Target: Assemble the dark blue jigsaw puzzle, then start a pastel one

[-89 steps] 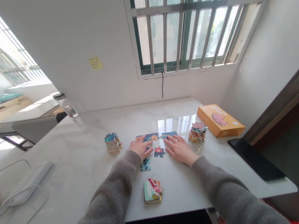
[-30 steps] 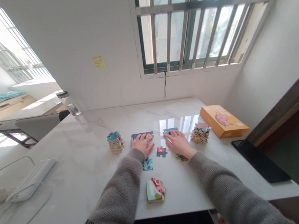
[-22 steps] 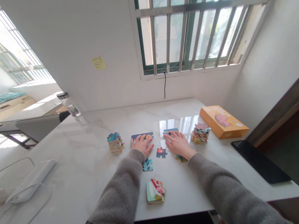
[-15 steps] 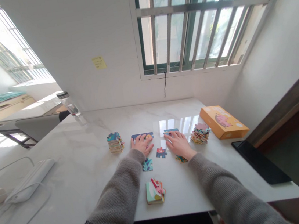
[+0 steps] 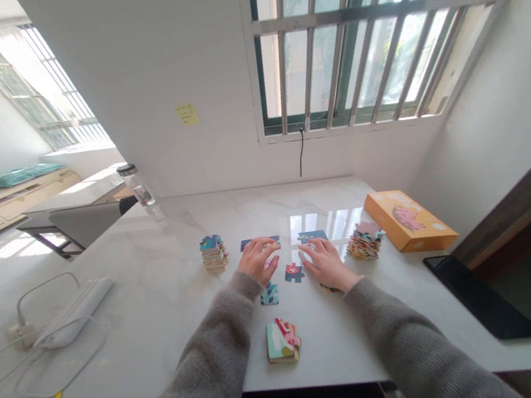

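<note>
So, head view: left hand (image 5: 257, 263) half-curled with a gap between thumb and fingers, arched over the dark-blue strip (image 5: 245, 245) beyond-left of the loose red-and-navy piece (image 5: 294, 273); right hand (image 5: 327, 265) flatter, fingers a bit spread, at the blue tile (image 5: 312, 236) beyond-right of that piece, both gripping nothing, fingertip contact can't tell. Relative to same piece: teal leaf-print piece (image 5: 269, 294) near-left, squarish stack (image 5: 283, 341) nearer the person, knobbly-edged stacks well left (image 5: 215, 254) and right (image 5: 365, 241), orange box (image 5: 411, 221) farther right. Tabletop (image 5: 194, 360) glossy white, marble-veined; sleeves (image 5: 216, 338) grey ribbed knit.
</note>
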Tool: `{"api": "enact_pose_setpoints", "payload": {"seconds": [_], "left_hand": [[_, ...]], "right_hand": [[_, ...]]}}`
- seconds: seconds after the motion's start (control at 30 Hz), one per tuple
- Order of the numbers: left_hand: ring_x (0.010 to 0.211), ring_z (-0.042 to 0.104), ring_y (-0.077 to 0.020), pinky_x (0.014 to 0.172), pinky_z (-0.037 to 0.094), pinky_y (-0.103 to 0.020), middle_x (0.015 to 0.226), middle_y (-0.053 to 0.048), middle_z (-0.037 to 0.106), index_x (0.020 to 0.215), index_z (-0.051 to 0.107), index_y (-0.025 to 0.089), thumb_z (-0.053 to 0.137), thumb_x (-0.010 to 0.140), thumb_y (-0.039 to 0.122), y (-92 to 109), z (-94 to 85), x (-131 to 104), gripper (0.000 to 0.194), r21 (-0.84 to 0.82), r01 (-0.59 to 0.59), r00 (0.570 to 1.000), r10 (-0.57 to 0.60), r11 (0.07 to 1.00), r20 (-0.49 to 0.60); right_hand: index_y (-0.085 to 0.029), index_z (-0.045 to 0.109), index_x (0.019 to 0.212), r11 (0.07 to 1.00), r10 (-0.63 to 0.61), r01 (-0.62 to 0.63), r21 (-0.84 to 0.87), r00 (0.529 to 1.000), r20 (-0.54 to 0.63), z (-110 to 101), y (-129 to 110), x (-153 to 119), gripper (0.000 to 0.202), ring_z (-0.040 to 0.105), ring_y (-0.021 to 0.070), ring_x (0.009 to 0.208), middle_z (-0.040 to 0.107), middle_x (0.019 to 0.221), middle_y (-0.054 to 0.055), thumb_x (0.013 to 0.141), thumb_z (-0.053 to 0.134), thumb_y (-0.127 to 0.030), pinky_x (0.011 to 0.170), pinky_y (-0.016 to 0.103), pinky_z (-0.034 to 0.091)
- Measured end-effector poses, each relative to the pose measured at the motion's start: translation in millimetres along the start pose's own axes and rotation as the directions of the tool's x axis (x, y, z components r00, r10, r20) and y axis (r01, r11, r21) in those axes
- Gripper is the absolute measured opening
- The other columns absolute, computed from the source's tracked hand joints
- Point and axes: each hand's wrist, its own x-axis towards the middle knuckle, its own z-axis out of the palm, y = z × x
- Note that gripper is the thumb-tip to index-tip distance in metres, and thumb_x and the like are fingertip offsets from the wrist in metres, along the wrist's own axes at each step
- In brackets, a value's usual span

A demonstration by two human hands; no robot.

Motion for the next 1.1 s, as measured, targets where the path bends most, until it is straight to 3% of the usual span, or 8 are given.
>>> {"api": "enact_pose_setpoints", "payload": {"seconds": [0.17,0.3,0.37,0.43,0.57,0.73,0.9,1.1], "left_hand": [[0.103,0.061,-0.0229,0.096,0.049,-0.041,0.103,-0.006,0.069,0.094,0.066,0.022,0.051,0.085,0.01,-22.3,-47.4,-14.0,0.022,-0.045,0.036,0.971,-0.045,0.998,-0.233],[0.103,0.061,-0.0239,0.097,0.049,-0.042,0.104,-0.007,0.069,0.091,0.062,0.021,0.048,0.079,0.011,-62.2,-84.6,-24.3,0.021,-0.058,0.247,0.888,-0.25,0.967,-0.386],[0.107,0.06,-0.0257,0.101,0.047,-0.044,0.109,-0.008,0.069,0.091,0.061,0.02,0.048,0.075,0.013,-84.8,-95.5,-29.7,0.022,-0.027,0.307,0.891,-0.297,0.951,-0.343],[0.113,0.057,-0.028,0.105,0.044,-0.047,0.116,-0.009,0.068,0.092,0.061,0.02,0.05,0.072,0.016,-104.6,-100.4,-35.4,0.023,0.027,0.323,0.926,-0.31,0.946,-0.218],[0.117,0.054,-0.0303,0.107,0.04,-0.051,0.122,-0.009,0.066,0.095,0.063,0.02,0.054,0.072,0.02,-126.7,-99.2,-44.5,0.025,0.101,0.352,0.936,-0.347,0.93,-0.066],[0.108,0.055,-0.0282,0.104,0.042,-0.048,0.112,-0.007,0.066,0.097,0.062,0.021,0.054,0.073,0.02,-131.1,-96.8,-46.4,0.025,0.119,0.38,0.925,-0.38,0.917,-0.021],[0.106,0.054,-0.0272,0.103,0.042,-0.047,0.111,-0.007,0.065,0.098,0.061,0.02,0.053,0.073,0.019,-130.8,-100.8,-43.9,0.026,0.091,0.335,0.941,-0.338,0.938,0.02],[0.108,0.054,-0.0268,0.104,0.041,-0.048,0.114,-0.008,0.065,0.097,0.06,0.02,0.053,0.076,0.017,-120.5,-110.0,-40.6,0.022,0.071,0.301,0.954,-0.3,0.951,-0.02]], "right_hand": [[-0.023,0.056,0.139,0.998,-0.06,0.06,0.032,0.998,0.011,-0.2,-11.5,-1.8,0.042,0.038,0.0327,0.133,0.048,0.141,0.015,0.098,0.051,-0.031,0.112,0.051,0.033],[-0.023,0.056,0.138,0.995,-0.085,0.085,0.051,0.996,-0.007,0.1,-14.7,-2.5,0.042,0.038,0.0323,0.134,0.049,0.139,0.015,0.097,0.053,-0.03,0.113,0.051,0.033],[-0.023,0.056,0.138,0.995,-0.085,0.085,0.056,0.996,-0.012,0.9,-14.4,-2.7,0.042,0.038,0.0323,0.134,0.05,0.139,0.015,0.097,0.053,-0.03,0.113,0.051,0.033],[-0.023,0.055,0.138,0.995,-0.085,0.085,0.06,0.996,-0.01,2.3,-13.4,-2.7,0.042,0.038,0.0325,0.134,0.049,0.139,0.015,0.097,0.053,-0.031,0.114,0.052,0.033],[-0.024,0.055,0.138,0.995,-0.081,0.081,0.066,0.997,-0.003,5.1,-11.6,-2.1,0.042,0.039,0.0323,0.134,0.049,0.139,0.014,0.097,0.053,-0.031,0.114,0.052,0.033],[-0.023,0.053,0.14,0.995,-0.073,0.073,0.066,0.997,-0.004,6.1,-10.4,-1.4,0.043,0.038,0.0312,0.135,0.049,0.139,0.015,0.098,0.052,-0.031,0.114,0.05,0.034],[-0.021,0.051,0.142,0.996,-0.062,0.061,0.072,0.998,0.015,4.6,-10.8,-0.9,0.045,0.038,0.0315,0.136,0.049,0.14,0.016,0.098,0.049,-0.031,0.113,0.05,0.034],[-0.021,0.049,0.143,0.996,-0.046,0.043,0.08,0.998,0.033,2.9,-11.8,-0.8,0.046,0.037,0.0313,0.136,0.048,0.141,0.016,0.098,0.049,-0.032,0.113,0.05,0.034]]}}
